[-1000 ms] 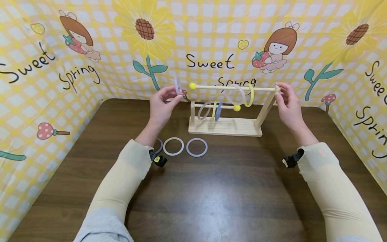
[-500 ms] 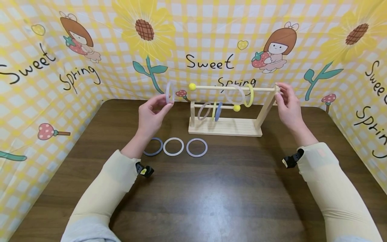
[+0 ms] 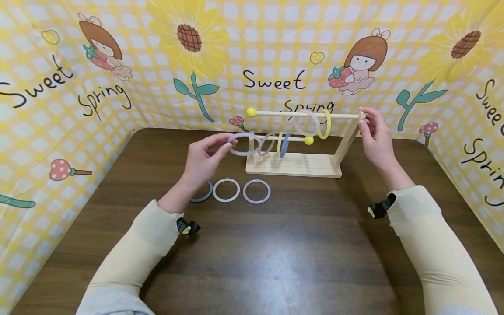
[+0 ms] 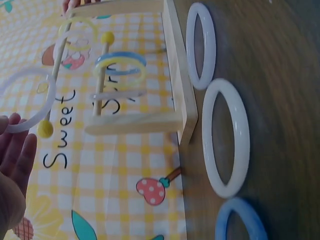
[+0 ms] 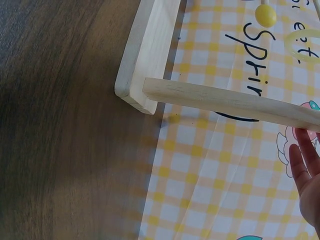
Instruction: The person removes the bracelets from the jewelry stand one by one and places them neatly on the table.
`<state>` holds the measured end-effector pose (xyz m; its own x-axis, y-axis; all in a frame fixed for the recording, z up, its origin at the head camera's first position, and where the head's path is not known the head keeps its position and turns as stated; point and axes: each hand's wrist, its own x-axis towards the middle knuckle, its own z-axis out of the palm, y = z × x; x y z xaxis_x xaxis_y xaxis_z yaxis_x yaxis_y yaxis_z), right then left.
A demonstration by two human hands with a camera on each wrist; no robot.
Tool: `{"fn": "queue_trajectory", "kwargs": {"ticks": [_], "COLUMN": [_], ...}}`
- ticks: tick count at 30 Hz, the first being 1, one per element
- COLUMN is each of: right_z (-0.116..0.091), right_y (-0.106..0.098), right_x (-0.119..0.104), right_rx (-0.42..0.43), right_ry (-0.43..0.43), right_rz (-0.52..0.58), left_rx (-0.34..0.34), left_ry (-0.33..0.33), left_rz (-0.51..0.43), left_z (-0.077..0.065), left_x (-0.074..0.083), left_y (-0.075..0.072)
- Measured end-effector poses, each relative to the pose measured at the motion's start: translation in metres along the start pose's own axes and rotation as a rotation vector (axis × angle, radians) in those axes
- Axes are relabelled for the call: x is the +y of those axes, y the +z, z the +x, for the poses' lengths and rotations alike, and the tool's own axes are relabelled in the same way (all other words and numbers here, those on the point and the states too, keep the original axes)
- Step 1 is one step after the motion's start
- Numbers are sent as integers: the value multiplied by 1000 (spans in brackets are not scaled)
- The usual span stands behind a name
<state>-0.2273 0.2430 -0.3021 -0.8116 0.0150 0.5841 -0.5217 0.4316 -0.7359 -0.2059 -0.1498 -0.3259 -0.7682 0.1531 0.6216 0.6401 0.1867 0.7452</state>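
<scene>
My left hand (image 3: 201,159) pinches a pale translucent ring (image 3: 244,153) by its left edge, the ring lying nearly flat in front of the wooden rack's (image 3: 293,168) left end. In the left wrist view this ring (image 4: 51,92) appears near the yellow ball (image 4: 45,129) at the upper bar's free tip; whether it touches the bar I cannot tell. My right hand (image 3: 378,142) holds the top of the rack's tall right post (image 3: 347,141), fingers and thumb on either side. A pale ring and a yellow ring (image 3: 328,124) hang on the upper bar.
The lower bar carries a pinkish ring, a yellow ring and a blue ring (image 3: 285,146). On the table (image 3: 315,245) lie a lilac ring (image 3: 257,203), a white ring (image 3: 226,201) and a blue ring (image 4: 232,205), partly hidden by my left wrist. A checked cloth (image 3: 275,43) stands behind.
My left hand first drew the ring leftward from the upper bar's tip. Since then it has moved lower and right, tipping the ring from upright to nearly flat. My right hand stays put.
</scene>
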Motion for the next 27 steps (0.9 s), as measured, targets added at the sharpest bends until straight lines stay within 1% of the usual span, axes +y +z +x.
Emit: {"fn": "queue_trajectory", "kwargs": {"ticks": [2,4,10,14,16,20,25,27], "right_z": [0,0,0,0,-1,-1,-1,-1], "right_y": [0,0,0,0,0,0,0,0], "right_x": [0,1,1,0,-1,-2,-3,-3], "right_rx": [-2,-3,-3,-4,-6,-5,-4,-6], "right_ry": [2,3,6,5,3,7,25,27], "right_rz": [-1,0,1,-4,-3,0,6,7], "left_rx": [-50,-93,-238,-352,-399,-469,-542,-560], "left_ry": [22,42,83,126,135,128,94,77], "left_rz": [-5,13,115,152,167,197,236,250], "left_z": [0,1,5,9,10,13,17,18], "left_x": [0,-1,-1,-3,-5,-7,-12,-14], "left_y": [5,10,32,47,54,68,83,88]}}
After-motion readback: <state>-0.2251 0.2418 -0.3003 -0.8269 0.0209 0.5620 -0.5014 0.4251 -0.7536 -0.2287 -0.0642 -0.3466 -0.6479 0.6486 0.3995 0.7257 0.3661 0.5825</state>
